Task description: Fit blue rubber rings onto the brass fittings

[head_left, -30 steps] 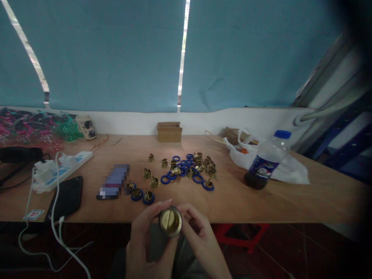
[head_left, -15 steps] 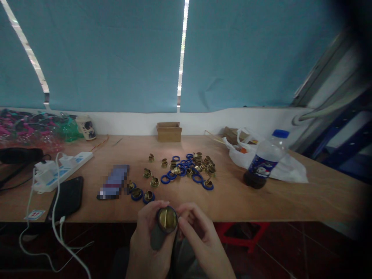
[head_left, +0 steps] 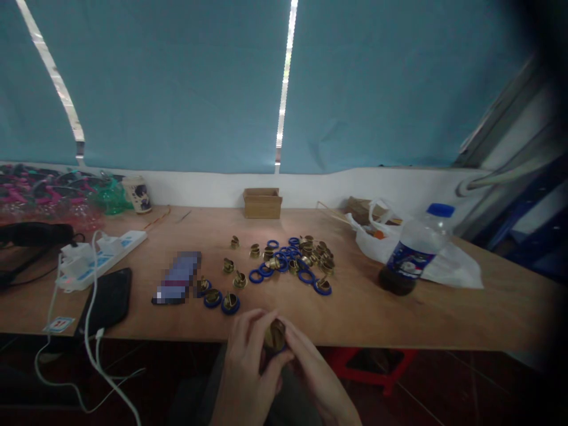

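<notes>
Right now, pinching a brass cap (head_left: 275, 335) between the fingers of the left hand (head_left: 248, 358) and the right hand (head_left: 313, 364), at the near edge of the wooden surface (head_left: 377, 322). Round and dull gold, with a line down its face and a little blue at the lower edge; sides hidden by fingers. Close by, three similar caps (head_left: 230, 303) with blue bases, beside a phone (head_left: 177, 278). Farther back, loose caps (head_left: 239, 279) and blue rings (head_left: 256, 281), partly heaped and overlapping. To the right, a bottle (head_left: 410, 260) of dark drink, blocking part of a white bag (head_left: 457, 272). To the left, a power strip (head_left: 131, 239) and a black tablet (head_left: 110, 299), crossed by a white cable (head_left: 92, 296). Against the wall, a cardboard box (head_left: 261, 207).
</notes>
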The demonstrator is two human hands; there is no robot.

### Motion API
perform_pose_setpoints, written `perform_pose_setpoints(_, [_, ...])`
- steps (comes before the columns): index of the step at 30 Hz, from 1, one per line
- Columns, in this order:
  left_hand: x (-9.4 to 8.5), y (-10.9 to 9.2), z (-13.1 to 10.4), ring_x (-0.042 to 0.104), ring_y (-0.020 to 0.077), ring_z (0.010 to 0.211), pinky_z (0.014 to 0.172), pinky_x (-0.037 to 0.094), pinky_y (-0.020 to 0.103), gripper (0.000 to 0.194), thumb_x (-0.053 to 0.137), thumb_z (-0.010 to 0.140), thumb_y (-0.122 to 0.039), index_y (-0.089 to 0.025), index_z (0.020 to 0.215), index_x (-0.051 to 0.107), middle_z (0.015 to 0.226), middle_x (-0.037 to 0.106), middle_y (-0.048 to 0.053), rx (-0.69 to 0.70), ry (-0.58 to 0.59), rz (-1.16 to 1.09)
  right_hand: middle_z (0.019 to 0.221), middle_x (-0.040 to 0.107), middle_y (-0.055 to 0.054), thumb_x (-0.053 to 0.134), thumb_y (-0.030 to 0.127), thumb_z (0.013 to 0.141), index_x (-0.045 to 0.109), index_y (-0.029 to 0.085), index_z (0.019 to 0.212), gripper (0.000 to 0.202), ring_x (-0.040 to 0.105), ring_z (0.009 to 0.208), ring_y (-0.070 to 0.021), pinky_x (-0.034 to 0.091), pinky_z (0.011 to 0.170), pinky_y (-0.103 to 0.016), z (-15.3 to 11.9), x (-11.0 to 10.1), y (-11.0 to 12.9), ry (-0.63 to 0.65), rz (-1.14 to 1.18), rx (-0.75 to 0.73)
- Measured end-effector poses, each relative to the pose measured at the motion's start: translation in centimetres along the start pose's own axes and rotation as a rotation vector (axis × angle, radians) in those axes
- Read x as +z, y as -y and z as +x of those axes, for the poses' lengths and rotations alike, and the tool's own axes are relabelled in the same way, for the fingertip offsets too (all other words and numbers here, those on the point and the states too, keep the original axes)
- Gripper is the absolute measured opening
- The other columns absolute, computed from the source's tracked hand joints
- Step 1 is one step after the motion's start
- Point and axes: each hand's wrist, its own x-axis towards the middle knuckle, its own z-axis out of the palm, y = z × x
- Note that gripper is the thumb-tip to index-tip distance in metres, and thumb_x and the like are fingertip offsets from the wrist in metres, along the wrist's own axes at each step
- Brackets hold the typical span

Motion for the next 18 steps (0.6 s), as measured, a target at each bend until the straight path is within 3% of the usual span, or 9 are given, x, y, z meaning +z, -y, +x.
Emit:
perform_pose_setpoints(2, [0.4, 0.3, -0.1, 0.061, 0.0276, 0.111, 0.094, 0.052, 0.046, 0.049, 0.064, 0.079, -0.009, -0.03, 0.123, 0.059, 0.118, 0.064, 0.007, 0.028, 0.029, 0.029, 0.125, 0.067, -0.006, 0.071, 0.058, 0.076, 0.07, 0.025, 0.115, 0.05, 0.057, 0.121, -0.0262, 0.045, 0.102, -0.038, 0.3, 0.3, 0.1, -0.041, -0.023, -0.02])
perform_pose_setpoints(5, [0.0, 0.8, 0.5, 0.053, 0.0277, 0.124, 0.103, 0.046, 0.048, 0.053, 0.063, 0.083, -0.015, -0.029, 0.133, 0.048, 0.132, 0.058, 0.008, 0.083, 0.057, 0.066, 0.124, 0.066, -0.005, 0.061, 0.051, 0.088, 0.065, 0.024, 0.117, 0.04, 0.056, 0.121, -0.0241, 0.043, 0.104, -0.036, 1.3, 0.7, 1.0, -0.046, -0.211, -0.179])
perform_pose_setpoints(7, [-1.0, 1.6, 1.7, 0.048, 0.0282, 0.13, 0.107, 0.042, 0.048, 0.057, 0.064, 0.085, -0.023, -0.025, 0.137, 0.041, 0.138, 0.053, 0.011, 0.104, 0.031, 0.125, 0.121, 0.066, -0.006, 0.057, 0.044, 0.091, 0.06, 0.023, 0.12, 0.036, 0.06, 0.113, -0.0236, 0.045, 0.1, -0.037, 2.0, 0.7, 1.5, -0.1, -0.432, -0.31])
perform_pose_setpoints(10, [-3.0, 3.4, 4.7, 0.05, 0.0279, 0.127, 0.107, 0.041, 0.045, 0.044, 0.057, 0.09, -0.029, -0.018, 0.131, 0.045, 0.132, 0.056, 0.016, 0.046, -0.032, 0.325, 0.109, 0.068, -0.007, 0.058, 0.037, 0.091, 0.055, 0.021, 0.124, 0.036, 0.065, 0.093, -0.0235, 0.049, 0.089, -0.038, 3.0, 0.4, 2.0, -0.147, -0.807, -0.43])
perform_pose_setpoints(11, [-3.5, 4.0, 5.9, 0.051, 0.028, 0.125, 0.106, 0.041, 0.045, 0.04, 0.055, 0.091, -0.03, -0.017, 0.128, 0.047, 0.13, 0.057, 0.016, 0.017, 0.041, 0.445, 0.105, 0.069, -0.007, 0.06, 0.036, 0.091, 0.055, 0.021, 0.123, 0.035, 0.066, 0.09, -0.0241, 0.05, 0.085, -0.038, 3.3, 0.4, 2.0, -0.132, -0.924, -0.443])
perform_pose_setpoints(14, [-4.4, 5.6, 9.4, 0.059, 0.0304, 0.112, 0.098, 0.045, 0.044, 0.025, 0.061, 0.086, -0.026, -0.016, 0.109, 0.062, 0.113, 0.067, 0.014, 0.007, 0.193, 0.52, 0.101, 0.07, -0.009, 0.069, 0.028, 0.084, 0.059, 0.019, 0.114, 0.033, 0.066, 0.092, -0.0277, 0.049, 0.081, -0.038, 4.0, 0.6, 2.0, -0.076, -1.187, -0.406])
perform_pose_setpoints(18, [-3.5, 6.4, 12.3, 0.061, 0.0336, 0.101, 0.091, 0.045, 0.044, 0.015, 0.068, 0.077, -0.026, -0.014, 0.087, 0.068, 0.097, 0.071, 0.015, -0.014, 0.314, 0.619, 0.098, 0.07, -0.009, 0.08, 0.026, 0.074, 0.062, 0.018, 0.105, 0.037, 0.065, 0.09, -0.0284, 0.047, 0.076, -0.036, 5.2, 1.3, 2.1, -0.021, -1.32, -0.383])
